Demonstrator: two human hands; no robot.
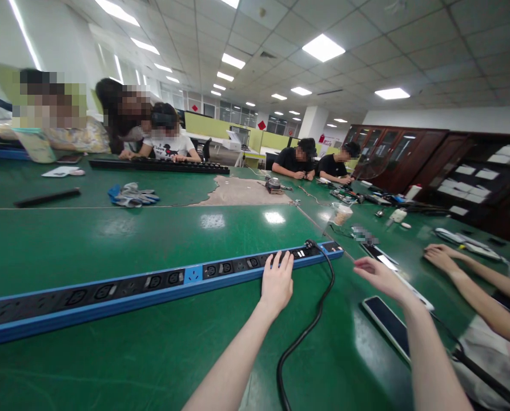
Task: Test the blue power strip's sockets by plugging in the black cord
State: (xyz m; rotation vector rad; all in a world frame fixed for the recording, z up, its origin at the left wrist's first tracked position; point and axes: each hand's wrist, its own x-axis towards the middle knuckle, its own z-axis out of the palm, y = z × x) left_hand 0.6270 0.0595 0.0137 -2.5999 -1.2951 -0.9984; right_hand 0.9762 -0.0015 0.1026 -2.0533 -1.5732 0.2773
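Left hand (277,285) spread on power strip (193,275), right hand (384,277) half-curled

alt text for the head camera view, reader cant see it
The wearer's left hand rests on a long blue power strip on a green table; the right hand is near its corded end. Other people are nearby.

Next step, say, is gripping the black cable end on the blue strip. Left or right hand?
Left, I'd say. The left hand rests on the blue strip, fingertips close to the black cable end. The right hand is past the strip's end, farther off.
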